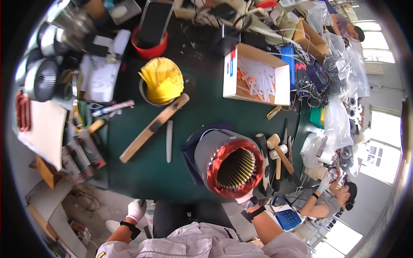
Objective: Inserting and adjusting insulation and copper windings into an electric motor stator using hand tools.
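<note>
A motor stator (pixel 206 148) lies on its side on a dark cloth (pixel 188 155), its red copper windings and slotted bore facing me. My right hand (pixel 245 198), gloved, grips the lower edge of the winding; its fingers are mostly hidden. Left of the table's near edge, my gloved left hand (pixel 137 210) is held low with curled fingers; whatever they hold, if anything, is hidden. On the table lie a wooden stick (pixel 148 133) with a dark band and a pale slim strip (pixel 169 141). Beyond them stands a round container of yellow strips (pixel 162 79).
Mallets (pixel 282 152) and other hand tools lie right of the stator. Farther back are a white box (pixel 282 84) with paper strips and a red bowl (pixel 150 51). Clutter lines the left side. A co-worker (pixel 329 200) sits at the right by a blue chair (pixel 289 218).
</note>
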The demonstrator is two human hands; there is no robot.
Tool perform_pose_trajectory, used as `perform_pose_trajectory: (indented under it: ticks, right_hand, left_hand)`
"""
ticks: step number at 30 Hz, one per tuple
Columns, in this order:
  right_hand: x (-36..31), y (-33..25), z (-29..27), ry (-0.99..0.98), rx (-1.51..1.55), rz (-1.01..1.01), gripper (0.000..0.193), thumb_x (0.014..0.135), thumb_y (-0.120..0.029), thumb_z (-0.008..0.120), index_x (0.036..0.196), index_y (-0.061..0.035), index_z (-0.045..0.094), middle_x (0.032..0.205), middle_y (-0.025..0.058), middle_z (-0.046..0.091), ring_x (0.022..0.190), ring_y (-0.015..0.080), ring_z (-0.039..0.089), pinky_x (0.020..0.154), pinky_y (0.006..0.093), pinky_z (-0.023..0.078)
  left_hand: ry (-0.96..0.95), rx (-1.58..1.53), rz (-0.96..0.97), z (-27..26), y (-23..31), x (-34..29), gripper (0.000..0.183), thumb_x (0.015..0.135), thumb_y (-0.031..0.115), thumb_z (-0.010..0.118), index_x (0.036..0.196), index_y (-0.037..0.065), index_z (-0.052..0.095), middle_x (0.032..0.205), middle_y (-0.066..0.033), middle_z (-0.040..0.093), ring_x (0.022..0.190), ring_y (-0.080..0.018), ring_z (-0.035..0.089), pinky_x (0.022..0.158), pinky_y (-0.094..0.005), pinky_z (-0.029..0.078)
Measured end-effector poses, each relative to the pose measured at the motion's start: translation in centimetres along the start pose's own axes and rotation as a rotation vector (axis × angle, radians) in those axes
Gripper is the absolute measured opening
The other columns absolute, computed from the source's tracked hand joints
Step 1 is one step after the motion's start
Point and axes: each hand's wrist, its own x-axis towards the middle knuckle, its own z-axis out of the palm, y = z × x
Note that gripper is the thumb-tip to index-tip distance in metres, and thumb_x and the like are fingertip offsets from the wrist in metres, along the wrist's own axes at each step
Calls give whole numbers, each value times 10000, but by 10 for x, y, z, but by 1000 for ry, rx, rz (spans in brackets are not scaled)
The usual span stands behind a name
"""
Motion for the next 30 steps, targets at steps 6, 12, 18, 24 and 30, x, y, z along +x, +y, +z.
perform_pose_trajectory:
  ticks: [6,12,18,24,30]
  right_hand:
    - [24,23,-31,-68,-310,-123,400,753,-319,727,1039,-50,655,952,182,629,898,397,589,799,521,454]
    - [42,-7,-48,-168,-565,-223,423,744,-338,729,1046,-52,651,955,177,628,899,396,588,800,520,449]
    - [32,-30,-35,-321,-690,-226,447,735,-356,732,1053,-54,646,958,173,627,899,395,587,801,519,445]
    - [13,-10,-21,-329,-826,-323,446,741,-372,722,1059,-67,655,951,148,633,892,374,591,786,510,436]
    - [23,-38,11,-386,-1272,-572,157,827,-296,687,787,-144,677,839,67,616,803,302,612,713,473,454]
  left_hand:
    - [-211,184,264,206,-136,37,332,1035,221,527,1261,68,716,1273,-149,715,1160,-308,679,1029,-461,521]
    - [-178,170,454,242,-75,97,311,1015,224,560,1234,72,720,1255,-158,720,1144,-324,682,1003,-470,529]
    - [-170,260,537,205,-78,75,292,995,227,592,1208,76,724,1236,-168,725,1129,-339,686,977,-478,536]
    - [-98,395,684,133,-74,90,274,976,230,625,1181,80,729,1218,-177,729,1113,-354,689,951,-487,543]
    - [-3,601,794,28,-87,69,259,956,233,657,1154,84,733,1200,-186,734,1097,-369,692,925,-495,550]
